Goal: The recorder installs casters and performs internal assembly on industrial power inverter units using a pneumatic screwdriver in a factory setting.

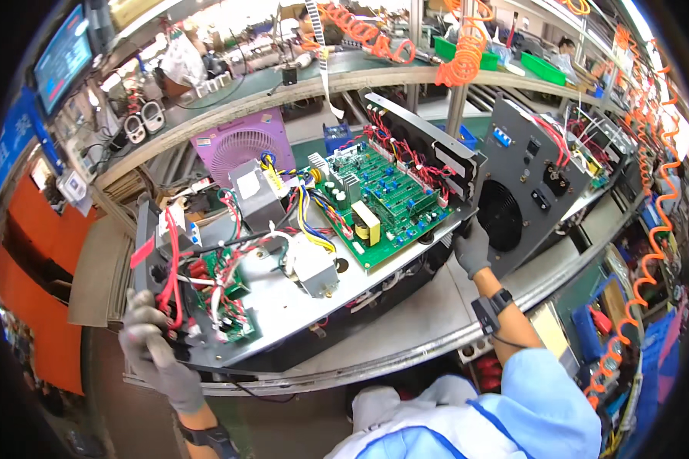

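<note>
An opened metal machine chassis (283, 329) lies across the bench, its tray carrying a green circuit board (394, 195) with a yellow-cored transformer (366, 222). Two grey boxed components (256, 200) and bundles of coloured wire sit left of the board. Red wires (174, 268) rise at the chassis's left end. Beside that end is my left hand (157, 348) in a grey glove, its fingers apart; contact with the panel edge is unclear. My right hand (473, 249), also gloved, grips the chassis at its right end, with the fingertips partly hidden.
A second chassis with a dark panel (524, 168) and round fan grille stands close on the right. Behind are a purple fan (245, 145) and a raised shelf (283, 96). Orange coiled hoses (467, 53) hang overhead. The bench's metal rail (413, 352) runs in front of me.
</note>
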Motion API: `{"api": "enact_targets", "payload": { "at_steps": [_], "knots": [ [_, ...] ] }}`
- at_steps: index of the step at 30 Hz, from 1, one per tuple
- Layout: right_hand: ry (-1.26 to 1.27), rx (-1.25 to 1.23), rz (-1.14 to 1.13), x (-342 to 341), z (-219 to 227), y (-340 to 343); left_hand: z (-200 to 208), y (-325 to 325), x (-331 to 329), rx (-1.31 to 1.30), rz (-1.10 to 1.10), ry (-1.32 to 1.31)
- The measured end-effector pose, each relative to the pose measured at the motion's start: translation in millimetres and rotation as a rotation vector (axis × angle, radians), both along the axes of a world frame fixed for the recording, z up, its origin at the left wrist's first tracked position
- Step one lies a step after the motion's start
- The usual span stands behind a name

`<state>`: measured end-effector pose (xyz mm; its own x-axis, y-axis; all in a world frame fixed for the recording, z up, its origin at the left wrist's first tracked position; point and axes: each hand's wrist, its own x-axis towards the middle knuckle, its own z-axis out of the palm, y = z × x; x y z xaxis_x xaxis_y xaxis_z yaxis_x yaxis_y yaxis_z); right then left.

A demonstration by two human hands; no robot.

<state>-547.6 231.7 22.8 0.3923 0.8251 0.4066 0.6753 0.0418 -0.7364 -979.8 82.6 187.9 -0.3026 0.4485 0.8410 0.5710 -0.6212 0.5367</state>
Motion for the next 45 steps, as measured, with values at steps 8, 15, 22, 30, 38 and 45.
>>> {"api": "enact_targets", "payload": {
  "at_steps": [8, 15, 22, 30, 38, 45],
  "knots": [
    [0.003, 0.052, -0.126, -15, -11, -67, 23, 20, -45, -0.125, -0.066, 0.159],
    [0.694, 0.205, -0.352, -36, -29, -100, 20, 57, -66, -0.021, -0.139, 0.167],
    [-0.057, -0.314, -0.455, -55, 70, -86, 58, 113, -48, -0.183, -0.121, 0.001],
    [0.091, -0.367, -0.209, -45, 95, -82, 65, 158, -51, -0.316, -0.075, -0.133],
    [0.026, -0.205, -0.049, -21, 89, -79, 70, 176, -68, -0.503, -0.068, -0.133],
    [0.003, -0.212, 0.007, -8, 98, -64, 81, 201, -59, -0.532, 0.034, -0.040]
  ]
}}
